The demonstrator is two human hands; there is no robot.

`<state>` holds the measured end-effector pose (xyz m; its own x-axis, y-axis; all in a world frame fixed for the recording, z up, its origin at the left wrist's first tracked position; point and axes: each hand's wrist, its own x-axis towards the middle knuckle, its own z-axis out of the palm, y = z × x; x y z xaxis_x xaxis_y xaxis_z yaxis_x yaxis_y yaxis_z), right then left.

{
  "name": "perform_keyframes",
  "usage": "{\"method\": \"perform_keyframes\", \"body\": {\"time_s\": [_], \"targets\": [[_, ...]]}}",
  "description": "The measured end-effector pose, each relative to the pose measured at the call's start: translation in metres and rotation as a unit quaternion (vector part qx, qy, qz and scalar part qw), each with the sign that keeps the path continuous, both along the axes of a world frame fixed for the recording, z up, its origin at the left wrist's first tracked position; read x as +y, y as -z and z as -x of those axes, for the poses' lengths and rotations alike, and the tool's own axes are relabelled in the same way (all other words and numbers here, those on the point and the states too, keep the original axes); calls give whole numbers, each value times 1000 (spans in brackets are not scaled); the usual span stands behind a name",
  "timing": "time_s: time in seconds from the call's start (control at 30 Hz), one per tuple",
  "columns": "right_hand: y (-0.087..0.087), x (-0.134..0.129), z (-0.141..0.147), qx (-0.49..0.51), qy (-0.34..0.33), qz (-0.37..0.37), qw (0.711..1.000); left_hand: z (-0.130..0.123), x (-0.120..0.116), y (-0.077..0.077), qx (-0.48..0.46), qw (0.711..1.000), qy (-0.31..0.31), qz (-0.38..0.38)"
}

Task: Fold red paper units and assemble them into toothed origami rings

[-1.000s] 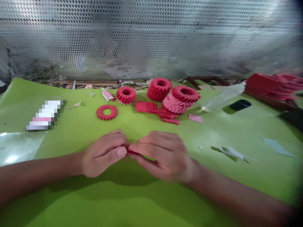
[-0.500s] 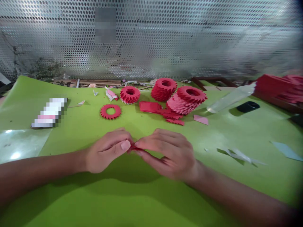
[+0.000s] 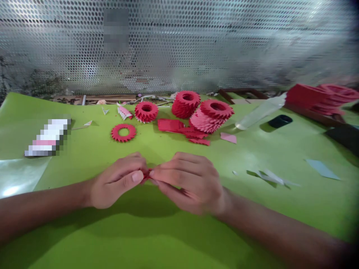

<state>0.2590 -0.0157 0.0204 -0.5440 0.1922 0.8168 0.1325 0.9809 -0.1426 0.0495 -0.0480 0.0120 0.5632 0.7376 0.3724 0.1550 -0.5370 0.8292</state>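
Note:
Between my two hands is a small red folded paper piece (image 3: 147,174), mostly covered by the fingers. My left hand (image 3: 116,181) is closed on its left end, thumb on top. The thumb and fingertips of my right hand (image 3: 190,183) pinch its right end. Beyond the hands lies a flat red toothed paper ring (image 3: 115,135). Behind it stand a thicker red paper ring (image 3: 146,111), a tall red stack of rings (image 3: 185,104) and a red-and-pink stack (image 3: 210,118). Red folded paper pieces (image 3: 171,125) lie in front of these stacks.
A green sheet (image 3: 126,239) covers the table. To the right are a clear tube (image 3: 259,112), a black cap (image 3: 280,121), white paper scraps (image 3: 273,177) and a pale blue slip (image 3: 322,169). A blurred-out object (image 3: 50,137) lies at left. Perforated metal (image 3: 179,48) rises behind.
The whole view has shifted, so the table things and hands appear farther left. Both hands keep hold of the red paper piece, with only slight finger movement.

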Motion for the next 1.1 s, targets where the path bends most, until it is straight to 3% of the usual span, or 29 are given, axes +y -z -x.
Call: {"method": "perform_keyframes", "body": {"time_s": [0.43, 1.1], "targets": [[0, 1, -1, -19, -1, -20, 1000, 4, 1, 4, 35, 999, 3, -34], [0, 1, 0, -12, 11, -13, 1000, 3, 0, 6, 34, 999, -20, -19]]}}
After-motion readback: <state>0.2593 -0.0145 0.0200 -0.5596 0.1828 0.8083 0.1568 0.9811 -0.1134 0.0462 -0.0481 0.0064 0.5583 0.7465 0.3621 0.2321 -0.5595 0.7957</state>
